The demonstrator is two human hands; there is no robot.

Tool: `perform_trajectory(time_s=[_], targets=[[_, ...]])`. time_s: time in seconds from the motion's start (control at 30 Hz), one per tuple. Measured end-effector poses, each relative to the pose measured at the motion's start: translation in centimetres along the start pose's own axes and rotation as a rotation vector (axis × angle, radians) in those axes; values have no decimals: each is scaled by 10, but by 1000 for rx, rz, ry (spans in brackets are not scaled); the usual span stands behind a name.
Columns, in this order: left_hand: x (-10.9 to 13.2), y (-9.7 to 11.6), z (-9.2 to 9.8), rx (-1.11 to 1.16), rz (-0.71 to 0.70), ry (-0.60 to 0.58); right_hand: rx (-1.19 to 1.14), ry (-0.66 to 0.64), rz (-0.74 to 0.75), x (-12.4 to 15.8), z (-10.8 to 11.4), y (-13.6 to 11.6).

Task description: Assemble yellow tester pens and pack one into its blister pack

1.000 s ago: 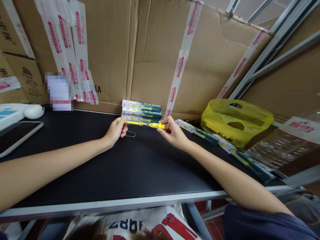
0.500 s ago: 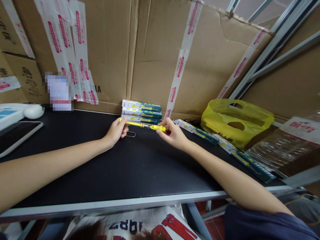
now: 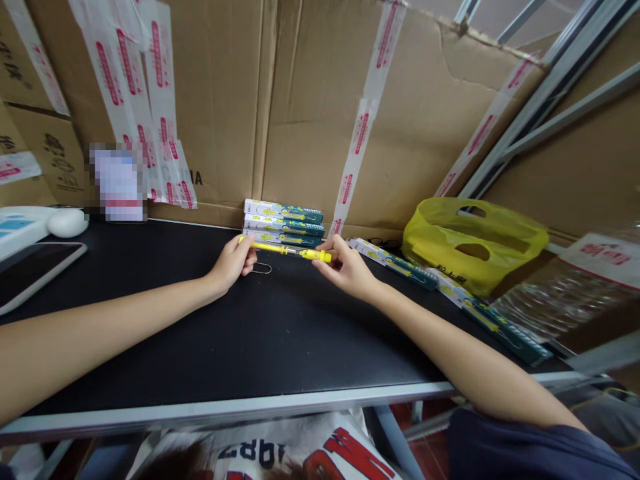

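A thin yellow tool (image 3: 280, 249) with a short metallic section in its middle is held level between both hands above the black tabletop (image 3: 280, 333). My left hand (image 3: 233, 263) pinches its left end. The thicker right end is gripped by the fingers of my right hand (image 3: 344, 267). A thin metal wire loop (image 3: 262, 269) shows beside my left fingers; whether it touches them I cannot tell. Just behind the tool, several white and green boxes (image 3: 284, 223) lie stacked against the cardboard.
Two more boxes (image 3: 395, 263) lie end to end at the right, near a yellow plastic bag (image 3: 470, 240) and a clear plastic package (image 3: 555, 293). A phone (image 3: 37, 273) and a white device (image 3: 23, 227) sit at the left. Cardboard (image 3: 310, 100) stands behind.
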State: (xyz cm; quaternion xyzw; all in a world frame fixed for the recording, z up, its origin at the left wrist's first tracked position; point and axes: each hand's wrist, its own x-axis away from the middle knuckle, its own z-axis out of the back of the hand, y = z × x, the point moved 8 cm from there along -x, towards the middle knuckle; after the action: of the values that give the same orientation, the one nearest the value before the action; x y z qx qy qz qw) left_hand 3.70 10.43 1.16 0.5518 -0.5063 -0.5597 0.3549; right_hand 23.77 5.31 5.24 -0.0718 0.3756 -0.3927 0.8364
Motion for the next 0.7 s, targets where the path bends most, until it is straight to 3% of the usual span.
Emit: perform_trajectory(time_s=[0.7], targets=[[0,0,-1,-9,-1,0,-4,9,12,0,1,-4]])
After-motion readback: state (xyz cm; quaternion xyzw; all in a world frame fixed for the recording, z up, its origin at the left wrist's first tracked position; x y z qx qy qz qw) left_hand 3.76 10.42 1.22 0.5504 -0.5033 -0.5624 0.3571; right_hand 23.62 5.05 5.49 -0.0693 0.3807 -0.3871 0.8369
